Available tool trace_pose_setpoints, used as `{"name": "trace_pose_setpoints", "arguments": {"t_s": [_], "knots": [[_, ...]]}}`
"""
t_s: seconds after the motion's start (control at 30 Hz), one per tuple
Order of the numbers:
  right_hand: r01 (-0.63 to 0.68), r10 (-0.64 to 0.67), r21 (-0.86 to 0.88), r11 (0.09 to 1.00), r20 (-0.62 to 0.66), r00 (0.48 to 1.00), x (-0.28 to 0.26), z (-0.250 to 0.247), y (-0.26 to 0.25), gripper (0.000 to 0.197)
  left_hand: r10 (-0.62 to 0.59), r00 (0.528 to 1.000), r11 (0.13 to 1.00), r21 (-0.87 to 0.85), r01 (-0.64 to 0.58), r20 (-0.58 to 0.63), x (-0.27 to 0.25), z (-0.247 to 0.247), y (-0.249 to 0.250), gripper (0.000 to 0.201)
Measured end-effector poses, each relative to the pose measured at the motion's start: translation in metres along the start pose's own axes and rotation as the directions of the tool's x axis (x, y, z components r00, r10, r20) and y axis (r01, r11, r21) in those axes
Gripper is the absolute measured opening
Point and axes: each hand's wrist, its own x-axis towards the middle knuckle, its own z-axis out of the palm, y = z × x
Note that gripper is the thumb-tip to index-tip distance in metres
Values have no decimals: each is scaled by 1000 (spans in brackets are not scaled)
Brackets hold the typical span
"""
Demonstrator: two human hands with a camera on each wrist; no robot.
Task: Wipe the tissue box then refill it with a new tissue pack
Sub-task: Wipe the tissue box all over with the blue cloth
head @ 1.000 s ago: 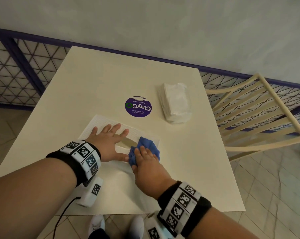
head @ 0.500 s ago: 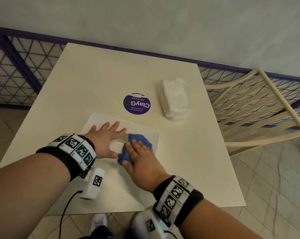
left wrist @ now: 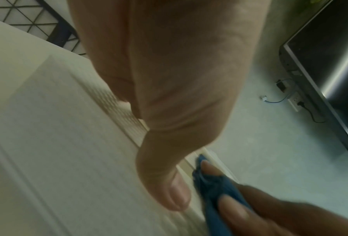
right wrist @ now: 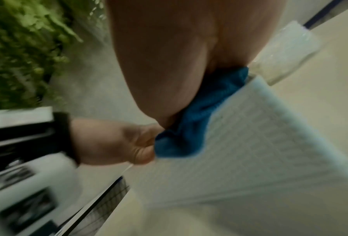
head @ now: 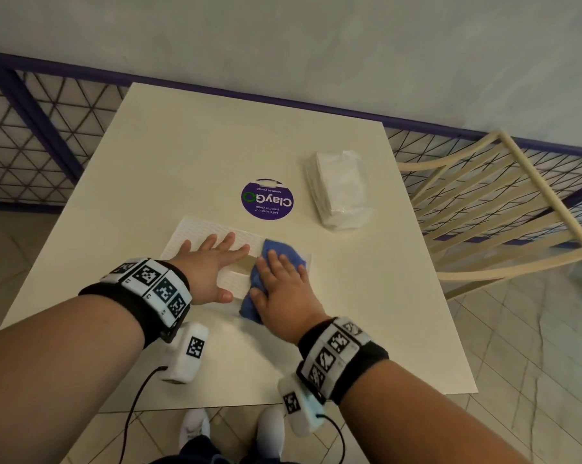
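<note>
The white textured tissue box (head: pixel 195 234) lies flat on the cream table (head: pixel 182 155). My left hand (head: pixel 222 266) presses flat on the box's middle, fingers spread. My right hand (head: pixel 276 276) presses a crumpled blue cloth (head: pixel 284 254) onto the box's right end with straight fingers. The left wrist view shows the cloth (left wrist: pixel 215 188) beside my left thumb, on the box (left wrist: pixel 68 143). In the right wrist view the cloth (right wrist: pixel 199 119) bunches under my palm against the box (right wrist: pixel 259 143). The new tissue pack (head: pixel 341 189) lies in clear wrap to the back right, untouched.
A round purple sticker (head: pixel 267 199) sits on the table just behind the box. A cream slatted chair (head: pixel 493 209) stands close to the table's right side. A purple-framed mesh railing (head: pixel 32 135) runs behind and to the left.
My right hand rubbed the cloth left toward my left hand, then back over the box's right end. My left hand stayed flat on the box.
</note>
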Motion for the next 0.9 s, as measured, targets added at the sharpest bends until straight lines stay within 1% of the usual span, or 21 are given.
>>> {"name": "trace_pose_setpoints", "arguments": {"t_s": [0.13,0.17,0.2,0.27,0.3,0.33,0.37,0.4,0.43,0.47,0.53,0.57,0.63,0.7,0.8,0.83,0.87,0.9], "knots": [[152,-156,93,984,45,987,-23,1,16,60,2,999,1000,13,-2,-34,0,4,0,92],[159,-168,153,975,51,984,-26,-3,22,61,4,999,1000,5,-4,-49,-1,5,0,91],[138,-153,234,962,47,987,-27,-9,26,61,6,998,1000,-7,-7,-66,-2,6,0,90],[76,-74,359,930,-19,997,-29,-17,29,56,18,992,1000,-21,-21,-125,-8,8,0,86],[36,-11,350,936,-75,997,-28,-19,30,53,28,985,999,-16,-32,-173,-11,8,0,82],[-35,77,322,946,-119,990,-26,-19,33,53,44,972,999,2,-44,-231,-15,8,0,77],[-136,188,313,940,-143,972,-24,-19,36,56,65,954,998,36,-57,-292,-19,9,0,71],[-242,298,318,917,-140,944,-22,-19,39,57,92,936,995,79,-69,-339,-22,9,0,66],[-322,377,318,892,-129,917,-20,-19,42,54,115,926,990,120,-76,-359,-25,9,-1,64],[-364,416,306,880,-124,901,-18,-18,45,46,129,927,985,156,-77,-351,-26,9,-1,64],[-375,441,326,868,-158,883,-14,-18,47,29,129,947,975,213,-67,-293,-26,10,-2,65],[-362,456,378,852,-194,869,-13,-21,48,24,131,957,970,231,-71,-259,-25,10,-2,65],[-293,496,536,792,-283,821,-13,-30,50,15,135,971,971,220,-91,-195,-22,10,3,63],[-185,528,661,727,-367,766,-17,-43,55,17,95,988,991,105,-82,-125,-22,7,10,65],[-51,558,733,678,-468,686,-27,-63,65,24,13,996,988,-154,-27,-91,-17,4,12,67],[-25,557,735,677,-490,670,-30,-68,68,24,-4,994,973,-229,-20,-107,-15,3,12,67],[-9,552,733,680,-504,664,-33,-72,70,24,-17,991,938,-346,-30,-131,-14,1,12,66],[12,540,731,683,-516,665,-35,-75,70,23,-28,987,871,-488,-53,-159,-14,-1,13,63]]}}
